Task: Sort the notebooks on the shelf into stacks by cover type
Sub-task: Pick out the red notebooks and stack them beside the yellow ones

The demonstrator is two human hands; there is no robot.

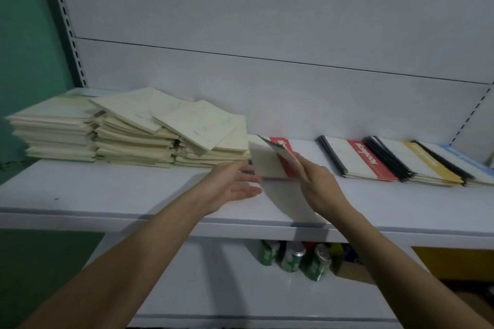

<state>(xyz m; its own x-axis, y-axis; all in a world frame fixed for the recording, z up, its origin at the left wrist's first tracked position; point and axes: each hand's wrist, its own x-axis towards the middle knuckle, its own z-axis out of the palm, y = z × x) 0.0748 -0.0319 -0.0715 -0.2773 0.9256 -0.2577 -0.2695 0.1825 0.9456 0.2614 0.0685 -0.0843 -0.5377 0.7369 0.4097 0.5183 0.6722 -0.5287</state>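
Though blurred, notebook [270, 165] between hands.

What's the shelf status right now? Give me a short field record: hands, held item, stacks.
left hand: open, palm up, beside the held notebook
right hand: grip on the red-band notebook, tilted above the shelf
cream stacks: left, untidy, top ones skewed
red-band stack: right of the hands
yellow-band stack: further right
blue-band stack: far right, partly cut off
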